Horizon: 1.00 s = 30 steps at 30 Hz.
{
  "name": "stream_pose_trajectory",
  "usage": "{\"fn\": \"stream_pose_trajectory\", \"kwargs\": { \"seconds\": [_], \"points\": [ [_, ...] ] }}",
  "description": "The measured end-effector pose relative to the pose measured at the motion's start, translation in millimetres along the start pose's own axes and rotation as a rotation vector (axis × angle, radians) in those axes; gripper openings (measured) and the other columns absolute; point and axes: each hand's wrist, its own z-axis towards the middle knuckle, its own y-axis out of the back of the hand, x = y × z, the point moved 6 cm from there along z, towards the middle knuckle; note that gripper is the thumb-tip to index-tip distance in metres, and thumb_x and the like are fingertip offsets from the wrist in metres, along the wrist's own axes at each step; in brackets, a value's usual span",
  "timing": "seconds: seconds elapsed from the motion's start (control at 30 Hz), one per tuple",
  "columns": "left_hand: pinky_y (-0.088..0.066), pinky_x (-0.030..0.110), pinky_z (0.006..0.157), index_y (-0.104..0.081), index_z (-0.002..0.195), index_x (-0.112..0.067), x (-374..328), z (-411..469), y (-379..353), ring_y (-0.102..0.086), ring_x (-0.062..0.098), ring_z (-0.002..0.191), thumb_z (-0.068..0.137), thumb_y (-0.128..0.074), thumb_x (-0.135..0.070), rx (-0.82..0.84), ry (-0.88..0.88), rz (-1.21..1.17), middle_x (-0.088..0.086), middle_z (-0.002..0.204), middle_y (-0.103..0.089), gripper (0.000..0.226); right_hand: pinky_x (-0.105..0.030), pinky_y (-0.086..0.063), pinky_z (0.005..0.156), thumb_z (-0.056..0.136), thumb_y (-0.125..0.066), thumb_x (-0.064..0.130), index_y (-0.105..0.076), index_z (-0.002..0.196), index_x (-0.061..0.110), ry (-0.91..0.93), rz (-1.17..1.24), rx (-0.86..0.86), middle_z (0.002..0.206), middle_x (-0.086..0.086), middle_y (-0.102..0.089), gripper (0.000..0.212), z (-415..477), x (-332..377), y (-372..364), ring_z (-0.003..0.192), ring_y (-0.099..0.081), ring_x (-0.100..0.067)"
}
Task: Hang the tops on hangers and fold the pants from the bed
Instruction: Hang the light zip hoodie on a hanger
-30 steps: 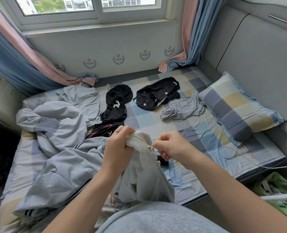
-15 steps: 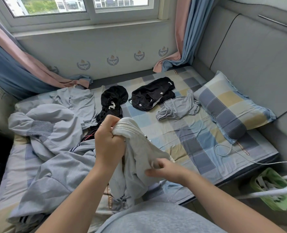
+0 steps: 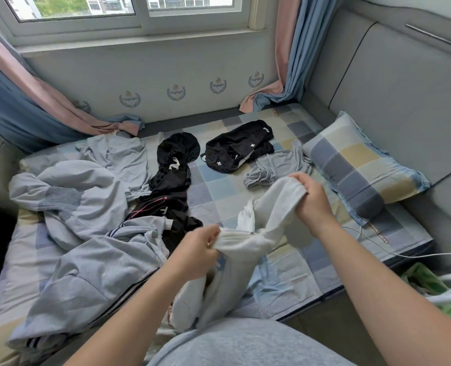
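A white zip-up garment (image 3: 261, 228) hangs between both hands above the near edge of the bed (image 3: 219, 196). My left hand (image 3: 198, 249) grips its ribbed band low in the middle. Further right and higher, my right hand (image 3: 311, 199) grips another ribbed end of it. The rest of the white cloth droops toward my lap. On the bed lie a black garment with white lettering (image 3: 174, 180), a black garment with white crosses (image 3: 237, 151), small grey shorts (image 3: 274, 167) and a grey garment (image 3: 116, 157) at the back left.
A rumpled grey-blue quilt (image 3: 68, 233) covers the bed's left half. A checked pillow (image 3: 361, 173) lies at the right by the padded headboard (image 3: 403, 88). A white cable (image 3: 393, 253) trails off the right edge; a green bag (image 3: 427, 283) sits on the floor. Curtains hang at both back corners.
My right hand has taken hold of a ribbed end and pulled it up and to the right. My left hand has dropped lower, so the white garment is stretched out between them.
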Motion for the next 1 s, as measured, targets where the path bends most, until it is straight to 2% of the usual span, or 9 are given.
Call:
{"fn": "stream_pose_trajectory", "kwargs": {
  "seconds": [0.07,0.17,0.23,0.3,0.43,0.57,0.73,0.87,1.0],
  "points": [
    [-0.054,0.045,0.072,-0.059,0.085,-0.013,9.4,-0.6,-25.8,-0.065,0.029,0.079,0.080,-0.071,-0.029,0.272,0.052,0.107,0.004,0.084,-0.066,0.021,-0.016,-0.049,0.061,0.094,-0.048,-0.006,-0.065,0.090,0.025,0.093,0.082,0.022,0.082,0.002,-0.065,0.035,-2.9,34.1,9.6,0.072,-0.058,-0.005],
    [-0.051,0.031,0.074,-0.068,0.088,-0.027,7.8,-8.9,-42.7,-0.067,0.013,0.084,0.072,-0.068,-0.076,0.569,0.220,-0.055,-0.009,0.091,-0.071,0.051,-0.033,-0.055,0.068,0.092,-0.048,-0.007,-0.068,0.099,0.016,0.215,0.158,0.121,0.088,-0.012,-0.066,0.031,-17.0,71.3,13.6,0.080,-0.061,-0.015],
    [-0.053,0.029,0.079,-0.071,0.104,-0.032,3.2,-5.0,-36.8,-0.070,0.011,0.099,0.067,-0.054,-0.087,0.490,0.376,-0.343,-0.012,0.106,-0.074,0.069,-0.040,-0.056,0.071,0.091,-0.047,-0.015,-0.069,0.100,0.015,0.289,0.200,0.179,0.090,-0.017,-0.066,0.038,-28.9,89.8,11.0,0.083,-0.062,-0.020],
    [-0.055,0.034,0.078,-0.068,0.112,-0.028,1.0,5.6,-22.9,-0.072,0.014,0.098,0.065,-0.055,-0.090,0.287,0.464,-0.489,-0.009,0.111,-0.073,0.079,-0.033,-0.054,0.070,0.088,-0.045,-0.020,-0.068,0.097,0.019,0.357,0.216,0.212,0.085,-0.007,-0.065,0.047,-40.6,104.8,6.5,0.081,-0.060,-0.016],
    [-0.057,0.034,0.074,-0.067,0.110,-0.018,1.1,15.5,-24.2,-0.076,0.016,0.086,0.077,-0.075,-0.056,0.108,0.537,-0.657,0.000,0.108,-0.075,0.051,-0.019,-0.051,0.070,0.081,-0.046,-0.024,-0.066,0.097,0.020,0.425,0.196,0.243,0.084,0.007,-0.065,0.051,-56.0,118.5,-5.9,0.080,-0.059,-0.005],
    [-0.059,0.041,0.072,-0.056,0.125,-0.003,12.1,16.4,-26.2,-0.072,0.028,0.087,0.099,-0.061,-0.013,-0.135,0.648,-1.184,0.017,0.104,-0.071,0.028,-0.026,-0.055,0.070,0.085,-0.048,-0.011,-0.068,0.100,0.014,0.341,0.264,0.111,0.086,0.006,-0.068,0.036,-50.3,102.2,3.1,0.082,-0.063,-0.008],
    [-0.061,0.040,0.060,-0.056,0.122,0.000,19.3,15.9,-3.2,-0.074,0.028,0.077,0.105,-0.048,-0.017,-0.201,0.526,-1.568,0.019,0.095,-0.072,0.026,-0.019,-0.053,0.065,0.091,-0.048,-0.012,-0.070,0.095,0.025,0.096,0.149,0.037,0.086,0.009,-0.071,0.043,-30.9,38.9,9.9,0.081,-0.064,-0.009],
    [-0.062,0.038,0.062,-0.058,0.114,0.004,10.7,12.7,8.7,-0.076,0.027,0.076,0.107,-0.042,-0.019,-0.192,0.419,-1.738,0.019,0.089,-0.075,0.028,-0.037,-0.051,0.094,0.086,-0.049,-0.005,-0.058,0.123,0.023,-0.186,-0.215,0.201,0.125,-0.008,-0.057,0.047,-28.6,-20.4,-3.5,0.110,-0.058,-0.023],
    [-0.062,0.033,0.067,-0.057,0.122,0.006,-2.2,9.2,14.1,-0.076,0.025,0.086,0.106,-0.038,-0.018,-0.110,0.340,-1.770,0.020,0.103,-0.075,0.034,-0.037,-0.043,0.096,0.093,-0.058,0.010,-0.052,0.124,0.026,-0.289,-0.109,0.062,0.134,-0.003,-0.045,0.035,-47.5,-39.8,-12.1,0.117,-0.049,-0.019]
  ]
}}
